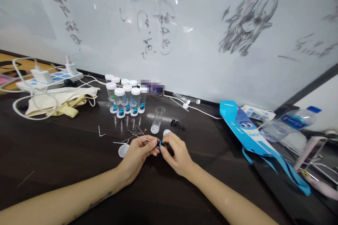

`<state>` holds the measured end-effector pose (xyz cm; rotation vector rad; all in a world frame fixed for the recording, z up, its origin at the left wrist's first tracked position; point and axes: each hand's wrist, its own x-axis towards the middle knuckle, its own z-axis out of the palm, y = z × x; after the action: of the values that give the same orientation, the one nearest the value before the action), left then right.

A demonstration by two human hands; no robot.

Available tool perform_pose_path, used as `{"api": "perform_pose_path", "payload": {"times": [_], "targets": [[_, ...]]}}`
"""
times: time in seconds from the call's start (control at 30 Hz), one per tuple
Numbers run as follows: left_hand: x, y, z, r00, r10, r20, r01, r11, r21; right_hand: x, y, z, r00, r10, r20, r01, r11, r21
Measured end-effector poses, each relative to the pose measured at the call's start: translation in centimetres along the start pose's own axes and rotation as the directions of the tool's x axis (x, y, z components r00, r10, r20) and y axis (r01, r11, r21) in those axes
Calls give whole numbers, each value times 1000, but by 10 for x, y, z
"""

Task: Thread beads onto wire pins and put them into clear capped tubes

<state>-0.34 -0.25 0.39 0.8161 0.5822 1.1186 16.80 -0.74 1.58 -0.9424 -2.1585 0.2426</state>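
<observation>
My left hand (138, 154) and my right hand (176, 153) meet low over the dark table (66, 154), fingertips pinched together. Between them sits a small blue part (158, 143) with a thin metal wire (144, 138) running left from it. The left fingers pinch the wire; the right fingers pinch the blue part. Just beyond the hands lie several loose wires (133, 132), an open clear tube (157, 119) tilted on its cap, a white cap (123, 150) and small black pieces (178, 124).
Several capped clear vials (124, 100) holding blue parts stand behind. A cloth bag (56, 100) and a power strip with cables (50, 77) lie at the left. A blue pouch (245, 128), a water bottle (287, 123) and a whiteboard (185, 35) fill the right and back.
</observation>
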Motion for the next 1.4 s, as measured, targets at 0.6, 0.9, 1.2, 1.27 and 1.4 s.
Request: {"api": "perform_pose_path", "payload": {"times": [0.6,0.9,1.2,1.27,1.4], "targets": [[0,1,0,1000,-1,-16,1,1000,-14,0,0,-1,1000,17,5,-17,1000,-13],[0,-1,0,1000,-3,-24,3,1000,-9,1,-1,-1,1000,27,-4,-27,999,-25],[0,1,2,1000,-12,-18,13,1000,16,0,1,0,1000,24,7,-23,999,-43],[0,1,2,1000,-13,-10,13,1000,22,0,2,0,999,32,19,-31,998,-60],[0,1,2,1000,-13,-16,13,1000,1,0,0,-1,1000,26,-9,-27,998,-50]]}}
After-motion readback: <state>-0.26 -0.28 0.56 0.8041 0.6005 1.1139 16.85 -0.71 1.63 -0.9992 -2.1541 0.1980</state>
